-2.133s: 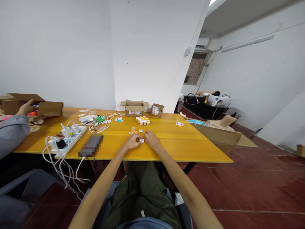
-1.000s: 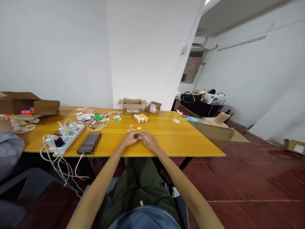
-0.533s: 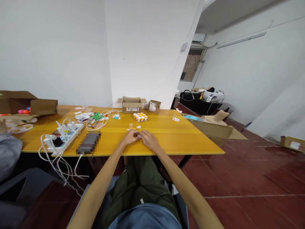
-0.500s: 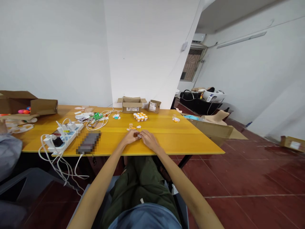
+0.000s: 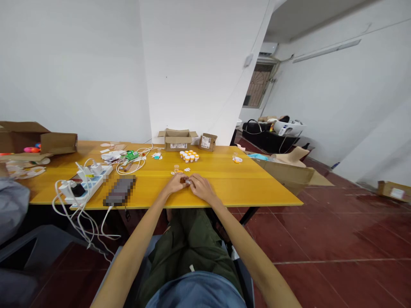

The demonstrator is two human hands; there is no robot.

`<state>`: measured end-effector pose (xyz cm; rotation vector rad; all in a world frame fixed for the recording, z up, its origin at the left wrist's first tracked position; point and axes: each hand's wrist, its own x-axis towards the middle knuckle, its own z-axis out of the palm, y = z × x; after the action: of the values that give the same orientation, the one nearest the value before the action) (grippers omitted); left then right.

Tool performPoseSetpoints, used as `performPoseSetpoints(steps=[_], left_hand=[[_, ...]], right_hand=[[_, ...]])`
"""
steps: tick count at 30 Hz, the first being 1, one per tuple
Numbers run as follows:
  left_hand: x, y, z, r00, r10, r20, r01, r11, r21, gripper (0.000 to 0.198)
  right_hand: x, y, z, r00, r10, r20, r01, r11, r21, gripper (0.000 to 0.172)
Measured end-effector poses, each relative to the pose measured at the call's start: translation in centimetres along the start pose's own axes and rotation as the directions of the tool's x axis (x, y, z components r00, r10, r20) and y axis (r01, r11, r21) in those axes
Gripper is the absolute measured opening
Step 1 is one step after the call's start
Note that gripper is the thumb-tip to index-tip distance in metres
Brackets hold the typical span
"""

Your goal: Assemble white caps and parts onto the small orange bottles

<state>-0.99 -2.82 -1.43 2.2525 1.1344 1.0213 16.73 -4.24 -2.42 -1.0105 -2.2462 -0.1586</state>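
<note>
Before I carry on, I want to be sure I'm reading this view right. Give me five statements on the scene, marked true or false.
1. The left hand and the right hand both have fingers at a small pale piece. True.
2. A power strip lies to the left of both hands. True.
3. The power strip has nothing plugged in. False: it holds several plugs.
4. White-and-orange jars stand grouped beyond the hands. True.
5. The jars are inside a box. False: they stand on the table.

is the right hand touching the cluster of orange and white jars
Apart: the head view shows yellow table between the right hand and the jars, which stand farther back.
</note>
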Motion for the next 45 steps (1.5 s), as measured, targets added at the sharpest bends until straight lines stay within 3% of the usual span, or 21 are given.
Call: performPoseSetpoints(steps=[11,23,45], left_hand=[[0.05,-0.25,0.11,1.000,0.020,-0.005,-0.020,1.000,-0.016,0.009],[0.08,-0.31,0.22,1.000,0.030,0.005,-0.030,1.000,-0.007,0.010],[0.15,-0.53,0.28,0.999,0.050,-0.010,-0.050,0.999,0.008,0.011]], right_hand=[[-0.07,0.08,0.00,0.999,0.014,-0.031,-0.014,1.000,0.004,0.024],[-0.09,-0.02,-0.25,1.000,0.007,0.015,-0.007,1.000,-0.002,0.029],[0.20,-0.67,-0.79,0.991,0.128,0.033,-0.127,0.991,-0.042,0.022]])
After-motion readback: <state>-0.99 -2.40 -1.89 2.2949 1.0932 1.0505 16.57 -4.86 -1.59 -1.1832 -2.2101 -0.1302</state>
